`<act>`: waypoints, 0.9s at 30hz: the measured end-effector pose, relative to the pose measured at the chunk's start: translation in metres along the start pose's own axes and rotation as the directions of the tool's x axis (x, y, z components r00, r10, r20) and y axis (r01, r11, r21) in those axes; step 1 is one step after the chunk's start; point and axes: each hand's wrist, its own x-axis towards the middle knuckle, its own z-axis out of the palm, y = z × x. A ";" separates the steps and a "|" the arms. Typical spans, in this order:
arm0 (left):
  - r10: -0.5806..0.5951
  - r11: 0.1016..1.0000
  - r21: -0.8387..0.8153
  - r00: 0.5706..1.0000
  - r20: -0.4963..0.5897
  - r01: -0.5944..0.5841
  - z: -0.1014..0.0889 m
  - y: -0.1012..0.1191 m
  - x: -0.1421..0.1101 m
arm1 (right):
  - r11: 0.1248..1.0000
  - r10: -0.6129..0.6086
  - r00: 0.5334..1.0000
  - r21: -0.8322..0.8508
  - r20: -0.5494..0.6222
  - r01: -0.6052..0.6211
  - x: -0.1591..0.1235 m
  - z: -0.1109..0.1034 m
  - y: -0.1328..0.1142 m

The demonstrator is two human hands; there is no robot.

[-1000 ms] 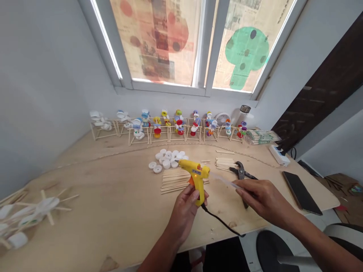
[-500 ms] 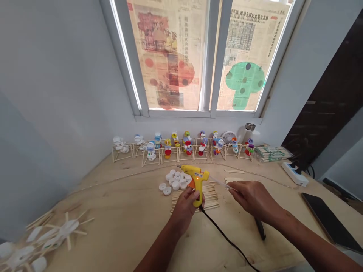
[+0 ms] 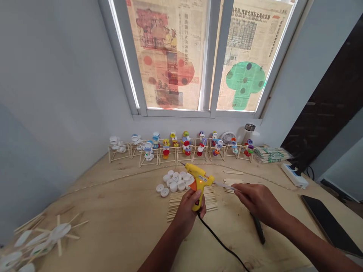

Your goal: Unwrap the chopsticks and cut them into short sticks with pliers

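My left hand (image 3: pixel 187 213) grips a yellow hot glue gun (image 3: pixel 199 176) by its handle, with the nozzle pointing back and left above the table. A black power cord (image 3: pixel 219 238) trails from the gun's base toward the bottom of the view. My right hand (image 3: pixel 256 200) pinches a translucent glue stick (image 3: pixel 224 185), whose far end is close to the rear of the gun. A little orange light glows on the gun. Below the gun lie a pile of white plastic bottle caps (image 3: pixel 174 182) and a stack of flat wooden sticks (image 3: pixel 193 203).
Several small stick frames with coloured caps (image 3: pixel 181 150) line the table's back edge, near a small white fan (image 3: pixel 228 138) and a bottle (image 3: pixel 248 132). Dark-handled pliers (image 3: pixel 258 227), a white power strip (image 3: pixel 295 175) and a black phone (image 3: pixel 329 226) lie right; a stick-and-cap assembly (image 3: pixel 42 238) lies left.
Since a second ago, my view has swung and the table sits lower in the frame. The glue gun has turned slightly, and my right hand still holds the glue stick near its rear.
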 end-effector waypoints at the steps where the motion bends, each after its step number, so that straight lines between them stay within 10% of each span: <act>1: 0.006 1.000 0.013 1.000 -0.004 -0.006 0.000 -0.001 0.001 | 0.992 -0.043 0.997 -0.125 -0.071 0.034 -0.002 0.001 0.000; 4: 0.018 1.000 0.023 1.000 -0.021 -0.017 0.001 -0.002 0.003 | 0.973 -0.071 0.992 -0.228 -0.104 0.046 -0.004 0.003 -0.002; 7: 0.023 1.000 0.021 1.000 -0.021 -0.023 0.001 -0.003 0.004 | 0.992 0.053 0.997 0.108 0.056 -0.059 -0.001 0.005 -0.005; 10: 0.034 0.999 0.031 0.999 -0.010 -0.033 0.000 -0.004 0.004 | 0.786 0.172 0.942 0.536 0.289 -0.309 0.001 0.011 -0.003; 14: 0.017 0.999 0.047 1.000 -0.001 -0.017 -0.001 -0.009 0.003 | 0.546 0.215 0.880 0.695 0.423 -0.468 -0.003 0.020 0.003; 27: -0.017 0.995 0.097 1.000 -0.022 0.019 0.005 -0.015 -0.001 | 0.869 0.172 0.951 0.414 0.258 -0.269 -0.012 0.010 0.002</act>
